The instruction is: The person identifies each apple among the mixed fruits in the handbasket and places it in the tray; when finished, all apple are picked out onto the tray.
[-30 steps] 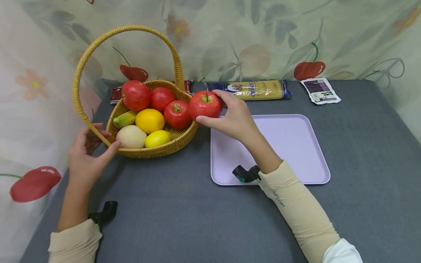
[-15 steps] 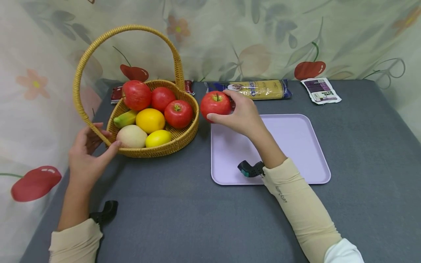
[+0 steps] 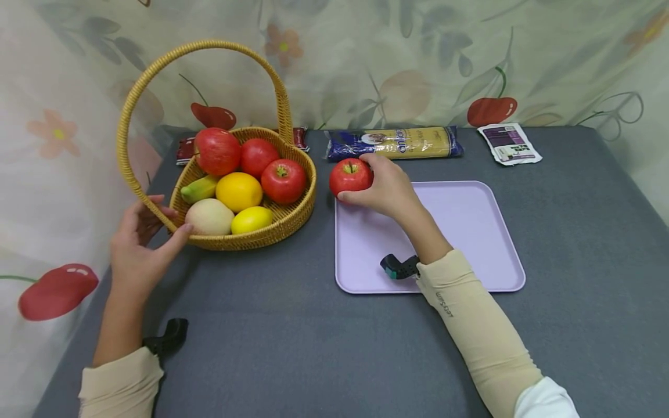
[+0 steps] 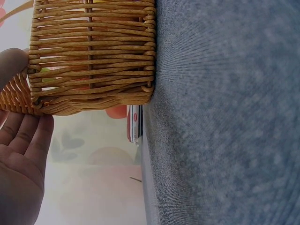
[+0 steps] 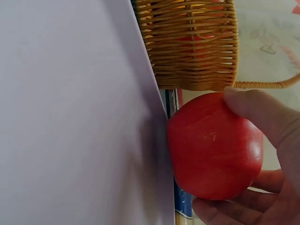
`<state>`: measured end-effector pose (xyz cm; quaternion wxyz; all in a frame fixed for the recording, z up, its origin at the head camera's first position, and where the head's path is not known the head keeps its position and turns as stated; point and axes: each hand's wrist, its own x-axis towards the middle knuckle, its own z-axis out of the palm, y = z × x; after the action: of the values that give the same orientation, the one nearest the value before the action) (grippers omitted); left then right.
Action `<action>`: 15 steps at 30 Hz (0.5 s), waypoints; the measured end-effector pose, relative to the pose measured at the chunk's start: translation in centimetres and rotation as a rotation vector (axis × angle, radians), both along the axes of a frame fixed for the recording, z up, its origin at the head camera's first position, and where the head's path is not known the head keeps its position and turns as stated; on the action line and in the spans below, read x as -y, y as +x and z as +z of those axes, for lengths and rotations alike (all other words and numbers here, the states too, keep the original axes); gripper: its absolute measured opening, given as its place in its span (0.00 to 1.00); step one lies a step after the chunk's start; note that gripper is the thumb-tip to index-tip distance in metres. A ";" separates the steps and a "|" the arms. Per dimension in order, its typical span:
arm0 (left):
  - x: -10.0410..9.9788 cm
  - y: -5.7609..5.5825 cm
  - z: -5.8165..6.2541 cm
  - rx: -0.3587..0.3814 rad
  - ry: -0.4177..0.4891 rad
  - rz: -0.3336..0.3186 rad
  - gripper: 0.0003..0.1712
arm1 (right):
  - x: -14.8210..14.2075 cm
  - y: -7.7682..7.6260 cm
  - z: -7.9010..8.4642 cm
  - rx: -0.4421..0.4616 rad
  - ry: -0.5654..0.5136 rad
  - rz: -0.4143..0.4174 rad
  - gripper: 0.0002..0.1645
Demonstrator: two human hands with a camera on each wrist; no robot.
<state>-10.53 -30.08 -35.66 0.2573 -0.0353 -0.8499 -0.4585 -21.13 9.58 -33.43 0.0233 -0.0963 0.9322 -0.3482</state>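
Observation:
My right hand (image 3: 384, 187) grips a red apple (image 3: 350, 176) (image 5: 214, 145) just over the far left corner of the lilac tray (image 3: 470, 232) (image 5: 70, 117). Thumb and fingers curl round the apple. My left hand (image 3: 138, 244) (image 4: 18, 159) rests against the near left side of the wicker basket (image 3: 284, 223) (image 4: 93, 56), thumb and fingers spread along the rim and handle base. In the basket lie red apples, a tomato (image 3: 283, 180), an orange (image 3: 238, 191), a lemon (image 3: 252, 219), a pale pear (image 3: 208, 217) and a green fruit (image 3: 198, 188).
A pasta packet (image 3: 397, 143) lies behind the tray at the table's far edge. A small white-and-purple sachet (image 3: 509, 144) sits at the far right. A red packet (image 3: 184, 150) pokes out behind the basket. A floral curtain hangs behind and to the left of the grey table (image 3: 313, 348).
My right hand has carried the red apple from the basket's right rim rightward and down to the tray's far left corner. The left hand has stayed on the basket.

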 end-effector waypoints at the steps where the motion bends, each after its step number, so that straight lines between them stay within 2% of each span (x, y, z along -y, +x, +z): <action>1: 0.0 0.0 0.0 0.001 0.000 0.001 0.37 | 0.0 -0.1 -0.1 -0.005 0.003 0.003 0.51; 15: 0.1 0.0 0.0 0.007 -0.021 0.009 0.37 | -0.1 0.2 -0.2 -0.002 0.001 0.056 0.53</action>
<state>-10.49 -30.17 -35.62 0.2561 -0.0328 -0.8556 -0.4487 -20.96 9.66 -33.62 0.0324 -0.1227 0.9292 -0.3471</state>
